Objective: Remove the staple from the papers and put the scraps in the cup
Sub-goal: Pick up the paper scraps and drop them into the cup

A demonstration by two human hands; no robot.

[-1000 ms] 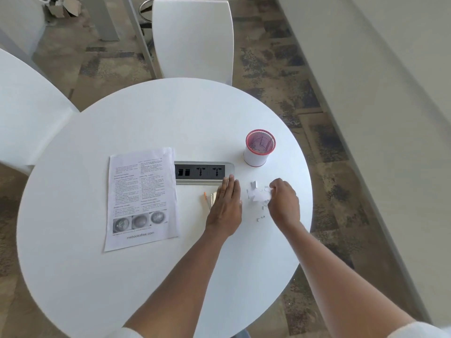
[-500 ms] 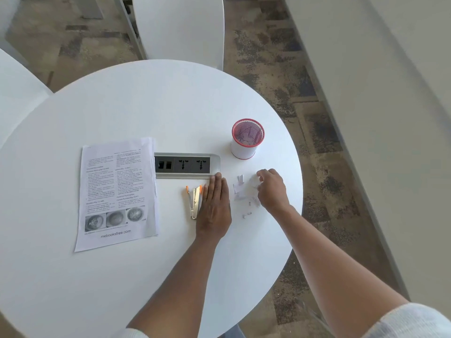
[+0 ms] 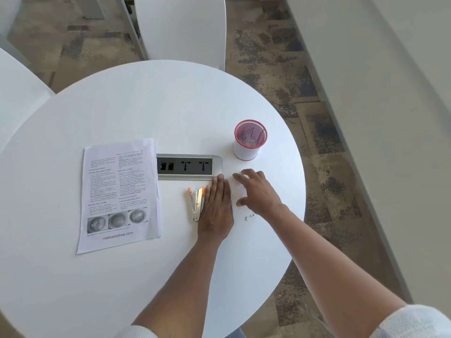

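Head: left hand (image 3: 216, 206) flat, fingers straight

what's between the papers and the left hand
In the head view, the staple remover with orange tips lies on the table between the papers and the left hand, close beside the hand.

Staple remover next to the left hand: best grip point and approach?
Pinch the staple remover across its two long metal arms near mid-length, from above. It lies flat on the table, orange tips splayed away from the person, hinge nearest. The left hand blocks its right side.
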